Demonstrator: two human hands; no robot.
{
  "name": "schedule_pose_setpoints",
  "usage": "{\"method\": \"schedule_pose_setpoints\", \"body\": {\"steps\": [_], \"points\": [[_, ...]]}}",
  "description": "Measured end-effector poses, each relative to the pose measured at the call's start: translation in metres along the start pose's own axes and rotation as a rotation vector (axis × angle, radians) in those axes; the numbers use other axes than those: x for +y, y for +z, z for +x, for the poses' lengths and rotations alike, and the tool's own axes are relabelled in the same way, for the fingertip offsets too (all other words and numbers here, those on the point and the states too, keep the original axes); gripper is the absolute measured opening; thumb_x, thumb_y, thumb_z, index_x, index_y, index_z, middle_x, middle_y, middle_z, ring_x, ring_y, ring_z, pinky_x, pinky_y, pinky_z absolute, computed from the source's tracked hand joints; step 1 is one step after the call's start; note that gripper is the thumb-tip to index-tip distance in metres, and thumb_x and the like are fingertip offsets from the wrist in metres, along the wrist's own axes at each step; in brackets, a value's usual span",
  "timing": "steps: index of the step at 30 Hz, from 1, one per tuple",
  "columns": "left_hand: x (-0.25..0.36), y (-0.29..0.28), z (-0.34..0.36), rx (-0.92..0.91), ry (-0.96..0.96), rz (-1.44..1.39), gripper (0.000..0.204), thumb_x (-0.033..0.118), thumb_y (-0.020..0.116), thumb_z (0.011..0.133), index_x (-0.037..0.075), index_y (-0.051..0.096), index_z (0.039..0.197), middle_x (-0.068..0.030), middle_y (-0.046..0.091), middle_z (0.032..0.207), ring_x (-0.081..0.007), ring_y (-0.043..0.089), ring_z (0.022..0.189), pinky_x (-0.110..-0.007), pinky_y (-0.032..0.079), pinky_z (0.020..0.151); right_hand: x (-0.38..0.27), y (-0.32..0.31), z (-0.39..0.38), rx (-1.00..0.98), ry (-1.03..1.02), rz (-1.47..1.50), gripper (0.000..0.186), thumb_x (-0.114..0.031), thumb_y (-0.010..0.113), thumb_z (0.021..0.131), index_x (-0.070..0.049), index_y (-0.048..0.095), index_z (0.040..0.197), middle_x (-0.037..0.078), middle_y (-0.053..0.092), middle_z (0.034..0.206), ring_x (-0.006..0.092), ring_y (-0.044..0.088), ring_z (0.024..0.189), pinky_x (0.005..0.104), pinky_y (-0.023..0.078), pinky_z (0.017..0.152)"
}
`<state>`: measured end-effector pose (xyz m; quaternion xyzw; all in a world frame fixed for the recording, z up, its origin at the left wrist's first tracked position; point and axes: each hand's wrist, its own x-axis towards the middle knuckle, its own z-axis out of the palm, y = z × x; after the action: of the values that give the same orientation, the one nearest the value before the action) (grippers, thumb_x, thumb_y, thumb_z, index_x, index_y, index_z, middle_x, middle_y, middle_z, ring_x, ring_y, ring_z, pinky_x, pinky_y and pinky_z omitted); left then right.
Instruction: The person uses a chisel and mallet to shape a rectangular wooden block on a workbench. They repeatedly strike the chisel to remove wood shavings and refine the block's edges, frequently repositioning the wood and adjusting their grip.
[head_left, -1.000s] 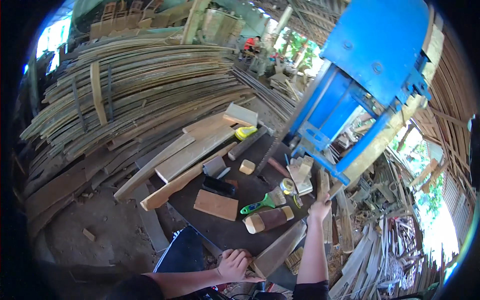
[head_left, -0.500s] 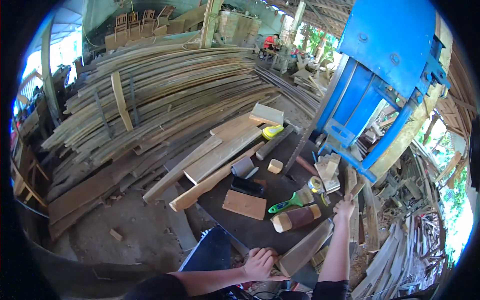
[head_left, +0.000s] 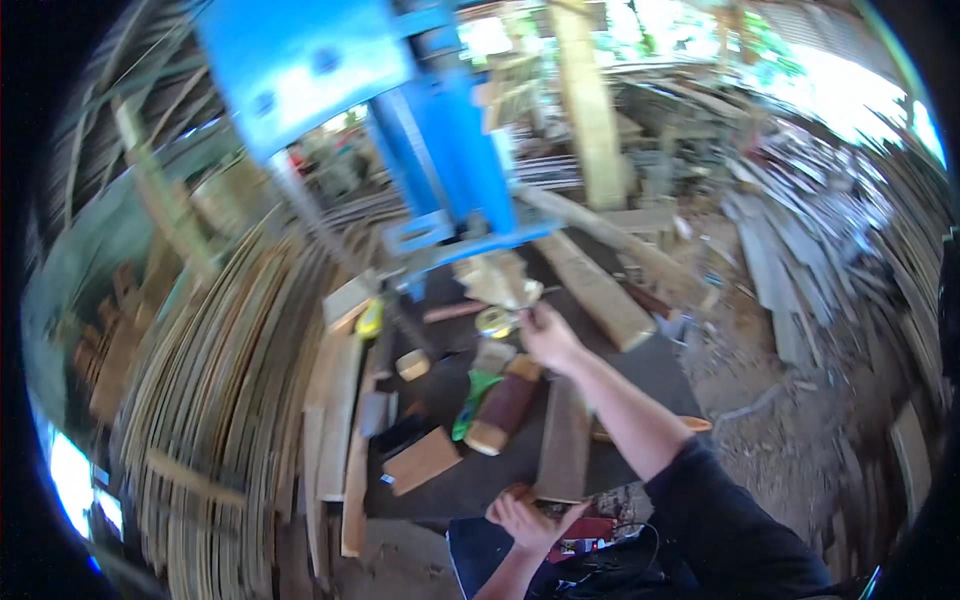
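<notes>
So, from the left: the bandsaw blade [head_left: 322,225] slants toward the dark table [head_left: 662,388]; next, a green-handled brush [head_left: 476,396] just beside the sandpaper-wrapped block [head_left: 507,402]. Left hand [head_left: 527,518], thumb spread from loosely bent fingers, right hand [head_left: 548,338] farther out, its grip too blurred to tell. Between them lies the wooden board [head_left: 565,448]: best steady it, fingers clear of that blade.
</notes>
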<state>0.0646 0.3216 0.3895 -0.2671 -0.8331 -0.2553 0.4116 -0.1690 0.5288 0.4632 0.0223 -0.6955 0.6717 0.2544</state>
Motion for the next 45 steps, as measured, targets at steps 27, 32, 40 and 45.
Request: {"method": "schedule_pose_setpoints", "body": {"steps": [27, 32, 40, 45], "points": [[-0.01, -0.002, -0.028, -0.156, -0.11, 0.136, 0.1, 0.078, 0.073, 0.067, -0.003, 0.049, 0.121, -0.0231, 0.048, 0.12, -0.0426, 0.045, 0.113, -0.056, 0.03, 0.098, -0.088, 0.016, -0.113, 0.21, 0.279, -0.15, 0.028, -0.02, 0.048, 0.103, 0.004, 0.038, 0.115, 0.032, 0.063, 0.081, 0.0458, 0.067, 0.073, 0.0529, 0.052, 0.061], [0.003, -0.01, -0.002, -0.082, -0.05, 0.091, 0.094, 0.082, 0.067, 0.069, -0.004, 0.052, 0.104, -0.0143, 0.052, 0.104, -0.0323, 0.051, 0.098, -0.046, 0.032, 0.087, -0.095, 0.027, -0.13, 0.211, 0.24, 0.021, 0.028, -0.028, 0.046, 0.106, -0.001, 0.041, 0.106, 0.022, 0.058, 0.075, 0.0317, 0.062, 0.069, 0.0452, 0.048, 0.063], [0.006, -0.008, 0.009, -0.025, -0.061, 0.043, 0.079, 0.075, 0.075, 0.066, 0.005, 0.052, 0.092, -0.0106, 0.056, 0.097, -0.0296, 0.056, 0.089, -0.044, 0.034, 0.082, -0.077, 0.019, -0.127, 0.373, -0.063, -0.388, 0.021, -0.024, 0.051, 0.106, -0.006, 0.042, 0.1, 0.01, 0.05, 0.065, 0.0213, 0.049, 0.053, 0.0398, 0.041, 0.05], [0.001, -0.005, 0.004, -0.024, -0.062, 0.001, 0.083, 0.078, 0.071, 0.068, 0.002, 0.052, 0.094, -0.0143, 0.055, 0.099, -0.0311, 0.054, 0.09, -0.045, 0.035, 0.082, -0.071, 0.036, -0.174, 0.127, 0.233, 0.16, 0.017, -0.026, 0.047, 0.107, -0.018, 0.036, 0.097, -0.006, 0.038, 0.064, 0.0036, 0.036, 0.045, 0.0219, 0.029, 0.038]]}}
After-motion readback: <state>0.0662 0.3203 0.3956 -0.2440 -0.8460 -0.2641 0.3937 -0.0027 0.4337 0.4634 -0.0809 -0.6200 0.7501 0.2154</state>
